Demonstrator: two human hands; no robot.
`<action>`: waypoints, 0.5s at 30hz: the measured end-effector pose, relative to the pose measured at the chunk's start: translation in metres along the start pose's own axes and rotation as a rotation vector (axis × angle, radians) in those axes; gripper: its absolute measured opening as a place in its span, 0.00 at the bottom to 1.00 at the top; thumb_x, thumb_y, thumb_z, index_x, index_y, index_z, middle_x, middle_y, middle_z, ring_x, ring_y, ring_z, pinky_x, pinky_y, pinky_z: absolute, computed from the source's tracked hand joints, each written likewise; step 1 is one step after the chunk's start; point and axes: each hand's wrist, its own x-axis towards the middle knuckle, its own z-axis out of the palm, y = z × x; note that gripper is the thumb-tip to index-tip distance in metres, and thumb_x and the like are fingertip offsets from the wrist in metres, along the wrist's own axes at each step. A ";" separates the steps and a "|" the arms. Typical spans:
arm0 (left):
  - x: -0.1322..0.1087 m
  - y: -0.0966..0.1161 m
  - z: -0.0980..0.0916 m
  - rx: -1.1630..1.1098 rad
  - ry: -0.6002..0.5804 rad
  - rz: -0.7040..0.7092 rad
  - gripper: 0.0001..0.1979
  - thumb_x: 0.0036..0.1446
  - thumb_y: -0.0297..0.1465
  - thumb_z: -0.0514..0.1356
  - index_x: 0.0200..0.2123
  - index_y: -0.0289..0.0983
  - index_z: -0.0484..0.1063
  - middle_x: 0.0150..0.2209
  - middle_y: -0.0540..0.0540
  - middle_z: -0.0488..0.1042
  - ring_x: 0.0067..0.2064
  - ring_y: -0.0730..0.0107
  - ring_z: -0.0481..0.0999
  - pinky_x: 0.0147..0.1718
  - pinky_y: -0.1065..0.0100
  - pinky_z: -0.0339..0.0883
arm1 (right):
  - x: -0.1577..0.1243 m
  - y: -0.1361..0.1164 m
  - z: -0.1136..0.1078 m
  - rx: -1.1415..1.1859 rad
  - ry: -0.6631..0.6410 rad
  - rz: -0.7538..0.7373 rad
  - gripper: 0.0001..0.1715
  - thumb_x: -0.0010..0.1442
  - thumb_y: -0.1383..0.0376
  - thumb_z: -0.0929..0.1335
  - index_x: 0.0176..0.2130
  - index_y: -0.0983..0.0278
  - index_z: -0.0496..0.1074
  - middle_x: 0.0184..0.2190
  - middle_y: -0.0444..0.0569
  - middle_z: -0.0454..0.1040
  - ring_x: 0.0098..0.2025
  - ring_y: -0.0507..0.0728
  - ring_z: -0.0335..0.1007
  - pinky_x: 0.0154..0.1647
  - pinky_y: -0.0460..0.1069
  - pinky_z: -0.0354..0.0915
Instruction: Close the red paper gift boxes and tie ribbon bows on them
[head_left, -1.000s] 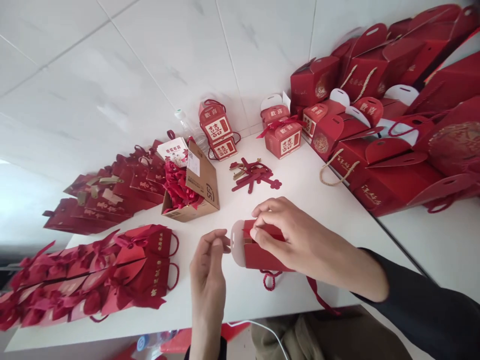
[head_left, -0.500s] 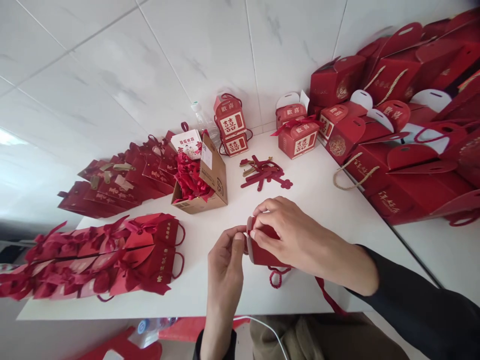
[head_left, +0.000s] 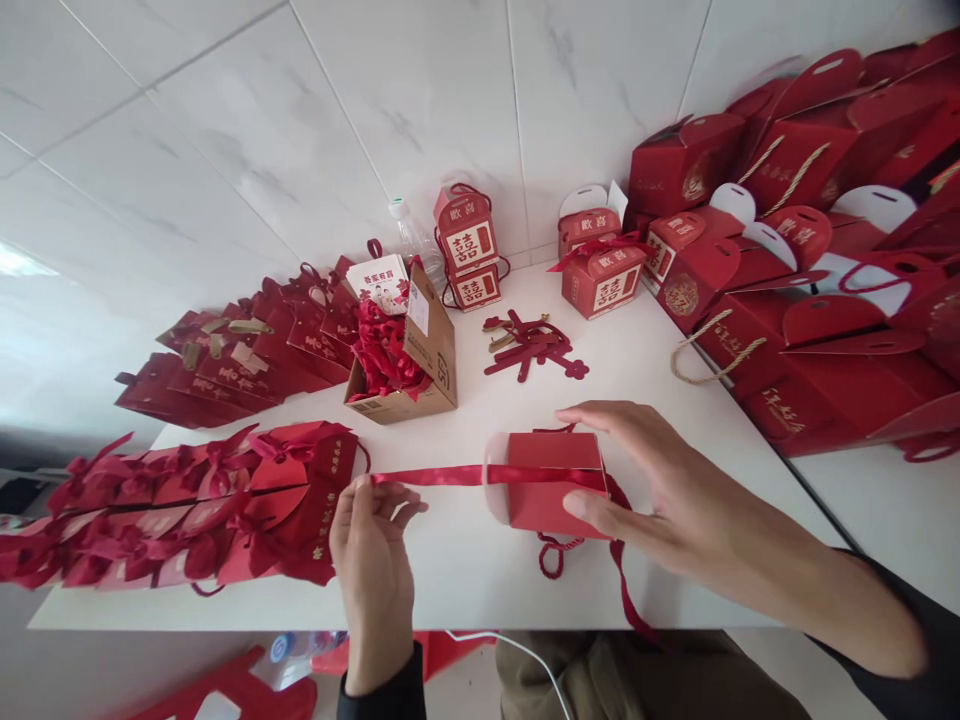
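A small red gift box (head_left: 555, 510) lies on the white table in front of me, with a red ribbon (head_left: 442, 476) running across it through its pale-edged left flap. My left hand (head_left: 375, 545) pinches the ribbon's free end and holds it stretched out to the left. Around the box's right end is my right hand (head_left: 660, 490), thumb and fingers spread wide; the thumb overlaps the box face, and whether it presses there I cannot tell. A twisted red cord (head_left: 553, 560) loops out below the box. More ribbon hangs past the table's front edge.
A cardboard box (head_left: 405, 405) full of red ribbon stands behind, beside a pile of red strips (head_left: 529, 345). Finished-looking bowed boxes (head_left: 277, 500) fill the left. Red gift boxes (head_left: 810, 370) crowd the right, and red bags (head_left: 240, 355) lean along the wall.
My left hand has moved left from the box flap, drawing the ribbon out taut. My right hand has shifted right from the flap to the box's other end, its fingers spreading.
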 end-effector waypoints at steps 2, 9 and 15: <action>0.000 -0.009 -0.008 0.048 0.076 0.011 0.15 0.55 0.41 0.64 0.40 0.41 0.65 0.32 0.53 0.72 0.31 0.68 0.76 0.26 0.68 0.72 | -0.015 0.008 -0.002 0.017 0.009 0.108 0.30 0.74 0.46 0.66 0.68 0.49 0.57 0.65 0.48 0.64 0.63 0.66 0.65 0.56 0.58 0.74; -0.056 -0.034 -0.005 0.353 -0.127 0.002 0.20 0.66 0.47 0.57 0.31 0.39 0.74 0.29 0.49 0.72 0.29 0.69 0.69 0.28 0.69 0.63 | -0.050 0.021 0.003 0.155 -0.027 0.382 0.29 0.74 0.42 0.65 0.66 0.50 0.61 0.62 0.48 0.69 0.57 0.66 0.72 0.42 0.53 0.77; -0.074 -0.021 0.021 0.402 -0.372 -0.021 0.21 0.69 0.50 0.54 0.47 0.44 0.79 0.49 0.42 0.80 0.51 0.56 0.77 0.43 0.63 0.72 | -0.039 0.010 -0.003 0.262 -0.074 0.380 0.17 0.76 0.47 0.63 0.47 0.54 0.71 0.42 0.43 0.75 0.32 0.57 0.71 0.25 0.49 0.66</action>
